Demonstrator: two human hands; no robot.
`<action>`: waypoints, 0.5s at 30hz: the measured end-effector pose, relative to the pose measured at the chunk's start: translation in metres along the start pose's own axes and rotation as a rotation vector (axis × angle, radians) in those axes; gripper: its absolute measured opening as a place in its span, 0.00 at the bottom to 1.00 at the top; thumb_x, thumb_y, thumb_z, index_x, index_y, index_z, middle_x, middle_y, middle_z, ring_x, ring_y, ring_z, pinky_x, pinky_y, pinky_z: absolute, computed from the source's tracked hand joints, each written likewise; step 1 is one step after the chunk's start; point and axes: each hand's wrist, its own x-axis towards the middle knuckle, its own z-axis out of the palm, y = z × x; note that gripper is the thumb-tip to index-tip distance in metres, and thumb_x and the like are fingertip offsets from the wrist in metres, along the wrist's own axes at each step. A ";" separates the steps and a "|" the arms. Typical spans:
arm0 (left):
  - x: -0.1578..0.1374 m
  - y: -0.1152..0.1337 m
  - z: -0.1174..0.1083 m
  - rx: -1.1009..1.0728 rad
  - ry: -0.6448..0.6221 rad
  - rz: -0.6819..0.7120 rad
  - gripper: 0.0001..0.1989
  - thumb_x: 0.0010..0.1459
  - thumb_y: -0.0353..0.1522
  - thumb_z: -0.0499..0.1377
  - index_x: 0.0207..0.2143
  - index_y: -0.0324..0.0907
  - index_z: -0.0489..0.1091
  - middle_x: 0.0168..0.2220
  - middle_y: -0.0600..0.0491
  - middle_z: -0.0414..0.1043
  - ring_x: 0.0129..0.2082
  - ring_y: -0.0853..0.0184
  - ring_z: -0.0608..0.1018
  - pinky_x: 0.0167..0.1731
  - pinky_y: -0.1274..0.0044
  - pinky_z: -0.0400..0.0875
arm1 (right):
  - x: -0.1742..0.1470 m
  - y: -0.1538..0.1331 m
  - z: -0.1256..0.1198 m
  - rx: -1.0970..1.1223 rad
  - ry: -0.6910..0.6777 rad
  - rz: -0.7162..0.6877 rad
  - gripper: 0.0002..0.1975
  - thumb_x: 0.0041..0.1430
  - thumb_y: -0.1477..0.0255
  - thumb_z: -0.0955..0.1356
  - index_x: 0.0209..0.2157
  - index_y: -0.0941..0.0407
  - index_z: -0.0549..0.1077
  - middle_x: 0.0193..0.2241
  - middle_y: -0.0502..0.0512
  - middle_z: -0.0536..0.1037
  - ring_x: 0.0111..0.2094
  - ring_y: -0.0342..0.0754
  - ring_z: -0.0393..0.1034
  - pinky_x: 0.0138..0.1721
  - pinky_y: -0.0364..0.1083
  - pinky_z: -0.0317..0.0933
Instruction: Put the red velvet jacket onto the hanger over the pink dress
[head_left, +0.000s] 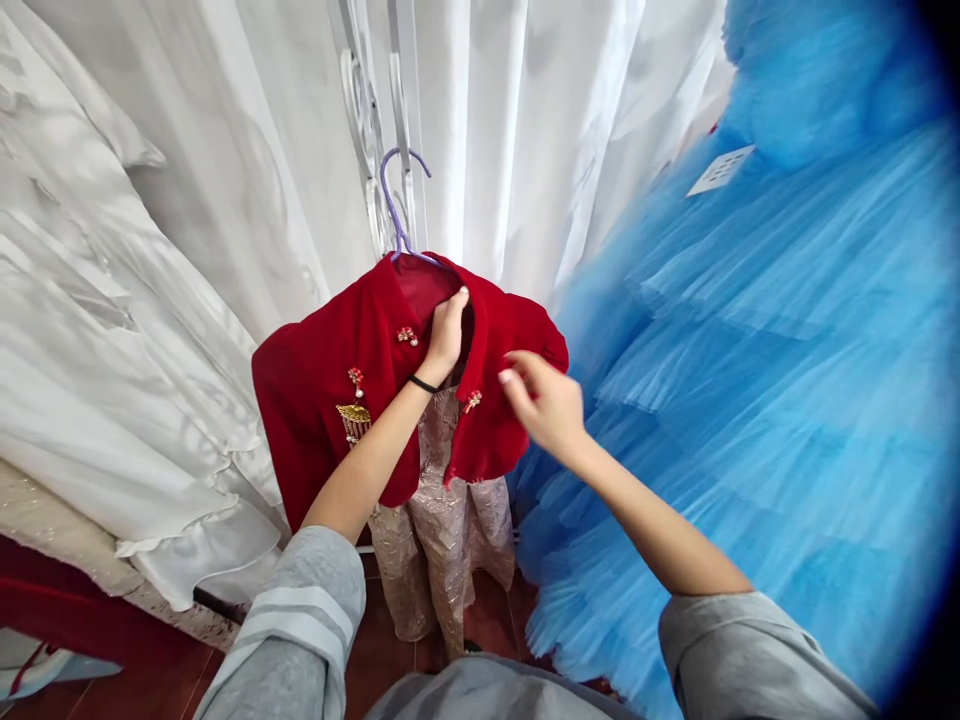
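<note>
A short red velvet jacket (300, 375) hangs on a purple hanger (401, 215), its front parted. Beaded flower ornaments (407, 336) and a gold fan-shaped ornament with tassels (354, 420) decorate the front. My left hand (446, 338) reaches into the neck opening and is closed on the front edge of the jacket, its fingers partly hidden behind the cloth. Over the other side of the jacket is my right hand (546, 402), slightly blurred, with bent fingers, thumb and forefinger a little apart and nothing seen between them. Below the jacket hangs a shiny pinkish-beige patterned garment (439, 520).
A large blue tulle dress (787, 360) fills the right side, with a white tag (721, 170) near its top. White garments (97, 330) hang at the left. Behind the hanger are a white metal rack (401, 90) and white curtains (540, 120). The floor (180, 675) is reddish tile.
</note>
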 end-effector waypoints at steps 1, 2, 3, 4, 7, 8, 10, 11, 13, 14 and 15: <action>-0.007 0.007 0.000 0.052 -0.015 0.051 0.22 0.62 0.47 0.52 0.22 0.43 0.58 0.22 0.57 0.63 0.24 0.70 0.68 0.30 0.76 0.66 | 0.005 0.016 0.000 0.050 0.195 0.028 0.22 0.65 0.56 0.58 0.47 0.57 0.71 0.38 0.61 0.79 0.36 0.49 0.73 0.41 0.48 0.64; -0.014 0.013 0.000 0.148 -0.045 0.094 0.21 0.61 0.46 0.55 0.22 0.43 0.58 0.22 0.57 0.63 0.24 0.70 0.68 0.30 0.76 0.65 | 0.009 0.035 0.002 0.100 0.343 0.070 0.23 0.64 0.55 0.59 0.47 0.58 0.71 0.41 0.62 0.78 0.39 0.50 0.72 0.45 0.50 0.64; -0.020 0.020 0.000 0.268 -0.076 0.115 0.19 0.58 0.44 0.59 0.21 0.43 0.59 0.22 0.57 0.64 0.25 0.70 0.68 0.31 0.77 0.64 | 0.012 0.053 0.006 0.163 0.413 0.124 0.25 0.61 0.53 0.61 0.47 0.59 0.70 0.43 0.63 0.77 0.41 0.50 0.71 0.47 0.51 0.64; -0.025 0.025 0.000 0.388 -0.106 0.107 0.18 0.55 0.40 0.62 0.21 0.43 0.59 0.21 0.57 0.63 0.25 0.70 0.67 0.30 0.77 0.63 | 0.015 0.070 0.010 0.245 0.392 0.186 0.27 0.57 0.51 0.63 0.47 0.59 0.71 0.44 0.64 0.77 0.42 0.51 0.71 0.47 0.52 0.65; -0.023 0.039 0.001 0.517 -0.170 -0.007 0.23 0.55 0.31 0.63 0.17 0.43 0.52 0.18 0.60 0.54 0.21 0.73 0.60 0.25 0.78 0.55 | 0.022 0.098 0.008 0.499 0.042 0.363 0.30 0.48 0.45 0.66 0.35 0.60 0.73 0.34 0.59 0.77 0.33 0.49 0.68 0.34 0.47 0.64; -0.017 0.043 0.003 0.463 -0.172 -0.037 0.24 0.57 0.30 0.61 0.17 0.43 0.49 0.17 0.60 0.50 0.20 0.74 0.57 0.23 0.78 0.53 | 0.025 0.099 0.001 0.527 -0.019 0.395 0.29 0.47 0.44 0.66 0.28 0.59 0.71 0.27 0.56 0.74 0.27 0.45 0.64 0.28 0.45 0.60; -0.002 0.052 0.004 0.283 -0.162 -0.040 0.22 0.63 0.30 0.55 0.18 0.44 0.48 0.18 0.60 0.48 0.19 0.75 0.55 0.23 0.79 0.52 | 0.034 0.090 -0.019 0.444 0.084 0.369 0.27 0.48 0.47 0.67 0.18 0.57 0.64 0.17 0.48 0.62 0.22 0.40 0.52 0.22 0.42 0.48; 0.005 0.056 0.004 0.212 -0.144 -0.014 0.21 0.65 0.30 0.52 0.20 0.43 0.49 0.19 0.60 0.49 0.19 0.75 0.56 0.23 0.79 0.53 | 0.039 0.084 -0.029 0.360 0.218 0.322 0.26 0.48 0.49 0.68 0.16 0.56 0.60 0.16 0.46 0.56 0.21 0.38 0.48 0.23 0.42 0.44; 0.015 0.060 0.000 0.213 -0.093 0.072 0.19 0.67 0.31 0.50 0.21 0.43 0.50 0.20 0.60 0.50 0.20 0.74 0.57 0.24 0.79 0.54 | 0.047 0.073 -0.040 0.205 0.461 0.209 0.26 0.51 0.54 0.68 0.15 0.56 0.55 0.17 0.45 0.50 0.22 0.38 0.44 0.25 0.42 0.42; 0.017 0.059 -0.004 0.290 -0.067 0.119 0.20 0.66 0.30 0.52 0.20 0.43 0.50 0.20 0.60 0.49 0.20 0.74 0.57 0.24 0.78 0.53 | 0.049 0.071 -0.039 0.158 0.500 0.176 0.25 0.53 0.55 0.68 0.16 0.56 0.55 0.17 0.45 0.50 0.23 0.38 0.44 0.25 0.42 0.42; 0.016 0.056 -0.009 0.402 -0.051 0.155 0.22 0.64 0.30 0.54 0.20 0.43 0.48 0.19 0.60 0.48 0.20 0.74 0.55 0.24 0.78 0.51 | 0.049 0.072 -0.034 0.140 0.460 0.177 0.25 0.53 0.56 0.67 0.16 0.56 0.55 0.17 0.45 0.51 0.23 0.38 0.45 0.26 0.43 0.42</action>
